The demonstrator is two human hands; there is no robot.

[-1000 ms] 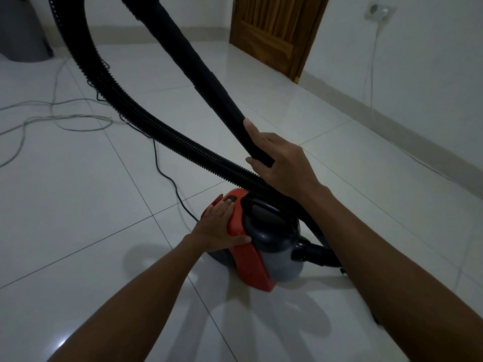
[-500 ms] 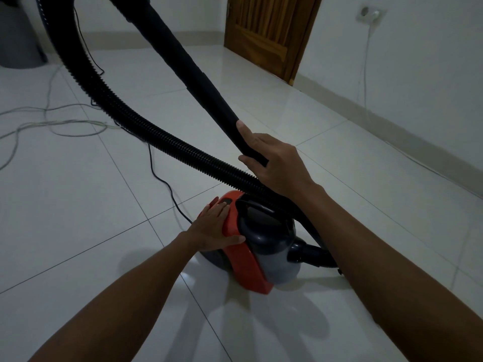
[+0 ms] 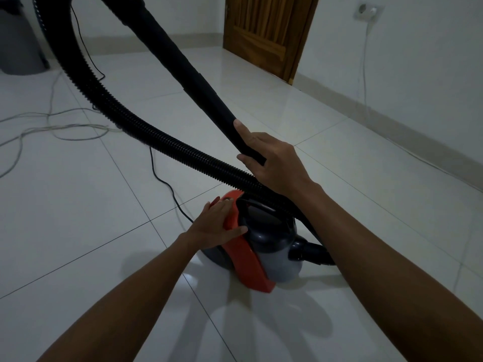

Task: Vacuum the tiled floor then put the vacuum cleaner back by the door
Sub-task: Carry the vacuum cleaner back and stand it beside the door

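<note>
The vacuum cleaner [image 3: 264,244] is standing on the tiled floor [image 3: 78,205], well apart from the wooden door [image 3: 269,32], which is behind it and a little to the right. The left hand [image 3: 217,226] is resting on the red band of the vacuum cleaner, with the fingers lying flat near a small button there and the thumb pressing on the side; it is not clenching anything. The right hand [image 3: 271,163], above the vacuum cleaner, is grasping the lower end of the black tube [image 3: 183,69], with the fingers curling around it. The ribbed hose [image 3: 146,137] is running from the vacuum cleaner up and to the left. A black power cord [image 3: 167,184] is lying on the floor to the left of the vacuum cleaner. I think the person is switching the machine on or off, but which one I cannot tell. The next move is probably needing a firm press on the button, while the other hand is keeping the tube steady.
</note>
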